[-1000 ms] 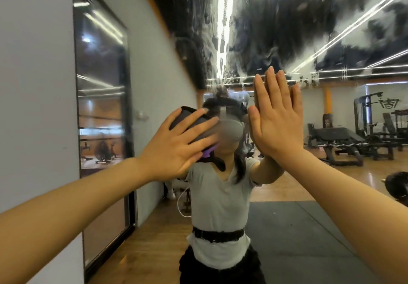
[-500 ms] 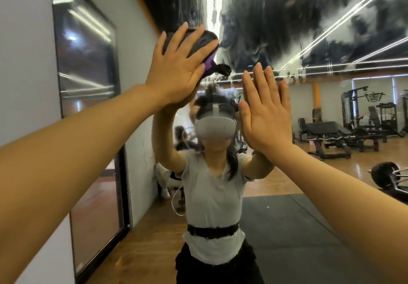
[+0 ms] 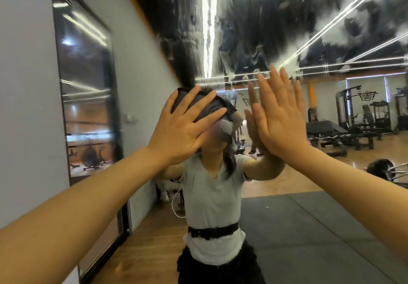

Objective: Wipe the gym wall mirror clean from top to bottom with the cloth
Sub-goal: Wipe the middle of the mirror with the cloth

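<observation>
Left hand (image 3: 183, 129) presses the cloth (image 3: 207, 107) flat, fingers spread; the smeared mirror (image 3: 265, 29) lies toward twelve o'clock. Right hand (image 3: 278, 120) braces, flat and empty.

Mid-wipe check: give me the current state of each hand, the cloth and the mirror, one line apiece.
left hand: fingers straight and spread, pressing the cloth flat to the glass.
right hand: open, palm flat against the mirror, holding nothing.
cloth: dark, bunched under the left hand's fingers.
mirror: upper part streaked with wet smears; lower part reflects clearly.
</observation>
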